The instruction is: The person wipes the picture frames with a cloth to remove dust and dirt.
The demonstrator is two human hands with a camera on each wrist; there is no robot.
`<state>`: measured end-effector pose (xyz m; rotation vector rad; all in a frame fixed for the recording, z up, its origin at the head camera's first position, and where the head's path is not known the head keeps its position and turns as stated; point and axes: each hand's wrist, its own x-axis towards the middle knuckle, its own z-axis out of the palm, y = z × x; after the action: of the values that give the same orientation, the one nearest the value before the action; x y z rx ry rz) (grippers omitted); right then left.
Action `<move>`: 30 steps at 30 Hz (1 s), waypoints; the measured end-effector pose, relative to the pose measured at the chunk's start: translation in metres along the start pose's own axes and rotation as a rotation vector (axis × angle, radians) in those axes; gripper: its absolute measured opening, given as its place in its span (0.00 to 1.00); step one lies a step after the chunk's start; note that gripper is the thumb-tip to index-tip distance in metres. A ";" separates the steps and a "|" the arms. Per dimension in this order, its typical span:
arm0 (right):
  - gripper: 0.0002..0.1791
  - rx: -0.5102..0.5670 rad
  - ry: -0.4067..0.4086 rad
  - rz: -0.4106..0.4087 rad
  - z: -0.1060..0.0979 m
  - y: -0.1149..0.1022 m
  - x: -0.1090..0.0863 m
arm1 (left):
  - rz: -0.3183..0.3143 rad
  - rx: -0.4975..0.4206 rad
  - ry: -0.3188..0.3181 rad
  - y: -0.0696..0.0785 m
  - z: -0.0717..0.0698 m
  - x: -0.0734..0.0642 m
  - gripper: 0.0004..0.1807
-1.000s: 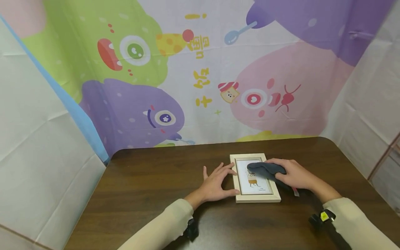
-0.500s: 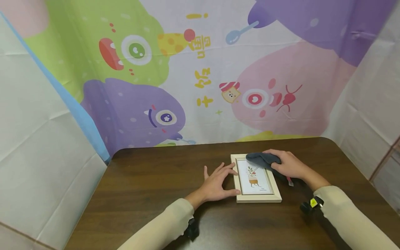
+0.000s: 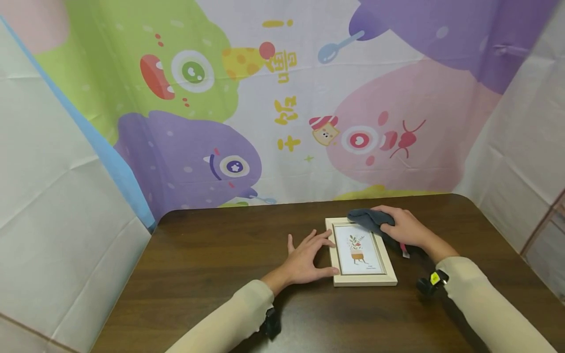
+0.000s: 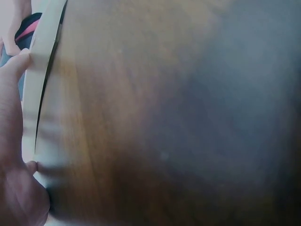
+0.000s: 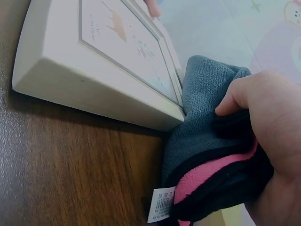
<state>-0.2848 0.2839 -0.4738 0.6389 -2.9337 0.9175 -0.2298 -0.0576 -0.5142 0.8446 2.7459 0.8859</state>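
A cream picture frame (image 3: 365, 281) lies flat on the brown table, its print a potted plant with legs. My left hand (image 3: 304, 260) rests against the frame's left side with fingers spread, fingertips and thumb touching the border. My right hand (image 3: 408, 228) grips a folded dark grey cloth (image 3: 368, 218) at the frame's far right corner. In the right wrist view the cloth (image 5: 207, 94) shows fuzzy grey fabric, a pink layer and a white label (image 5: 161, 205), and it touches the frame's corner. The left wrist view catches only part of the left hand (image 4: 14, 127) along the frame's edge.
The brown wooden table (image 3: 212, 255) has rounded far corners. Behind it hangs a curtain (image 3: 300, 181) printed with cartoon monsters, and pale sheets (image 3: 66, 196) close in both sides. Each wrist carries a black strapped device (image 3: 270, 323).
My right hand has slid the cloth up and away from me, off the print onto the frame's far right corner. The left hand and the frame have stayed in place.
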 end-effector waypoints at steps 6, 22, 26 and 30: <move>0.28 0.002 0.001 -0.001 0.000 -0.001 -0.002 | -0.001 0.013 0.000 0.000 0.000 0.001 0.36; 0.29 0.012 -0.002 0.003 0.000 -0.003 -0.013 | 0.004 0.023 0.002 -0.003 0.005 0.002 0.35; 0.29 0.010 -0.009 -0.008 -0.001 -0.006 -0.019 | 0.004 0.021 0.004 -0.003 0.005 0.002 0.35; 0.29 0.007 -0.019 -0.017 -0.001 -0.009 -0.026 | 0.005 0.019 0.012 -0.003 0.004 0.002 0.35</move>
<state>-0.2576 0.2872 -0.4714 0.6752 -2.9386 0.9265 -0.2317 -0.0567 -0.5189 0.8527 2.7681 0.8697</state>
